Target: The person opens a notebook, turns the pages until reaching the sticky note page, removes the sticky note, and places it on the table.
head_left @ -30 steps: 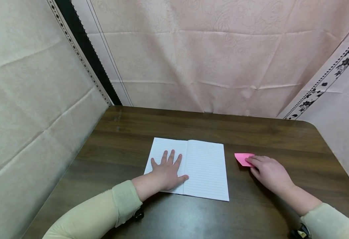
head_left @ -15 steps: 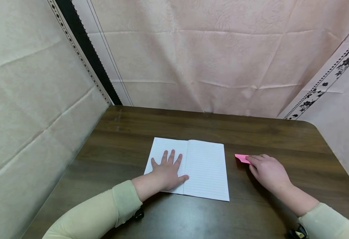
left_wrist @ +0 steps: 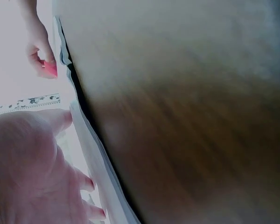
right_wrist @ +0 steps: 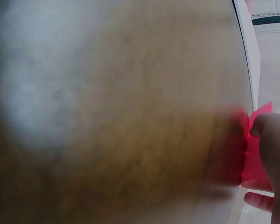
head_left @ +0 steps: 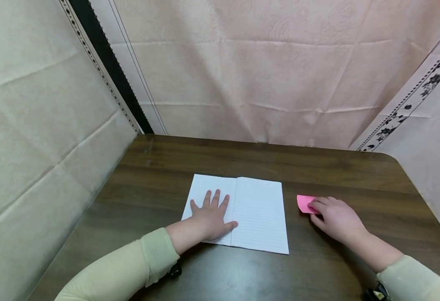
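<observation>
A notebook [head_left: 261, 215] with ruled pages lies spread out on the brown table. My left hand [head_left: 209, 218] rests on its left page with fingers straight and spread. To the right of the notebook, my right hand [head_left: 336, 220] pinches a pink sticky note [head_left: 303, 204] by its right part. In the right wrist view the note [right_wrist: 253, 161] stands up a little from the tabletop, the thumb on its near side and fingertips beyond. The fingers hide part of the note. A bit of pink note [left_wrist: 50, 68] also shows at the right hand in the left wrist view.
The dark wooden table [head_left: 159, 167] reaches back to a pale cloth [head_left: 280, 83] hanging behind it. Another light cloth [head_left: 35, 138] hangs along the left side, and a cloth with a black floral border [head_left: 427, 92] is at the right.
The pink note tipped to a narrow sliver half a second ago and now shows its broader face again. My right hand has shifted slightly left. My left hand and the notebook have not moved.
</observation>
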`<action>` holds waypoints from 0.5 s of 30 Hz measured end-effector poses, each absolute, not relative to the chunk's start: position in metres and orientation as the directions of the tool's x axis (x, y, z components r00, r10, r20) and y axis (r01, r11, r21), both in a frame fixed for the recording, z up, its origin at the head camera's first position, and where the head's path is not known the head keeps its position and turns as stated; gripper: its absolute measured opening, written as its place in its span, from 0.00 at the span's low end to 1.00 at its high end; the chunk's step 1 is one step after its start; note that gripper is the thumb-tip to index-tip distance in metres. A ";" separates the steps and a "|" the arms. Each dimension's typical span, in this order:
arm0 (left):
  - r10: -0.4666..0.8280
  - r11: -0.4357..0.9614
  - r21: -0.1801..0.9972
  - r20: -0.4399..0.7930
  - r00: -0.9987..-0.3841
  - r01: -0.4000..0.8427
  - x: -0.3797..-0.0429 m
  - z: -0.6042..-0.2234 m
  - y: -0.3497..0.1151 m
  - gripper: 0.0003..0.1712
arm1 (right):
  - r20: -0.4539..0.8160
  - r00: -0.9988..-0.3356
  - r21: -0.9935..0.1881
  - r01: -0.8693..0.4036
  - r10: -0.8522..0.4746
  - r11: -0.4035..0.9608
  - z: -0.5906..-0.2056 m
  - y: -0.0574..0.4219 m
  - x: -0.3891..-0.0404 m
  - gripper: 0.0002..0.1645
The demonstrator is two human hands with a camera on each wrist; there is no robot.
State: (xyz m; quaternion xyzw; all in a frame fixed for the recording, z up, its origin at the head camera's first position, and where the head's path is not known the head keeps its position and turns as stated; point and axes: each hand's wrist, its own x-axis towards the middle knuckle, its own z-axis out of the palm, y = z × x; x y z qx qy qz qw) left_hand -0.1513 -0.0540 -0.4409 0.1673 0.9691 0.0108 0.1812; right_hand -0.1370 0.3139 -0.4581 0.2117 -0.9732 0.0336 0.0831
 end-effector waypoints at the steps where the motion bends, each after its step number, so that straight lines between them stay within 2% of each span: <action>1: 0.328 0.944 0.082 -0.348 -0.878 0.320 -0.151 -0.441 -0.053 0.51 | 0.154 -0.905 -0.037 -0.406 -0.396 0.913 -0.458 0.314 -0.137 0.23; 10: 0.337 0.941 0.083 -0.355 -0.872 0.329 -0.151 -0.437 -0.049 0.51 | 0.060 -0.950 -0.069 -0.309 -0.305 0.948 -0.456 0.306 -0.139 0.53; 15: 0.318 0.947 0.065 -0.356 -0.879 0.316 -0.151 -0.435 -0.051 0.51 | 0.045 -0.950 -0.059 -0.310 -0.308 0.949 -0.459 0.298 -0.144 0.55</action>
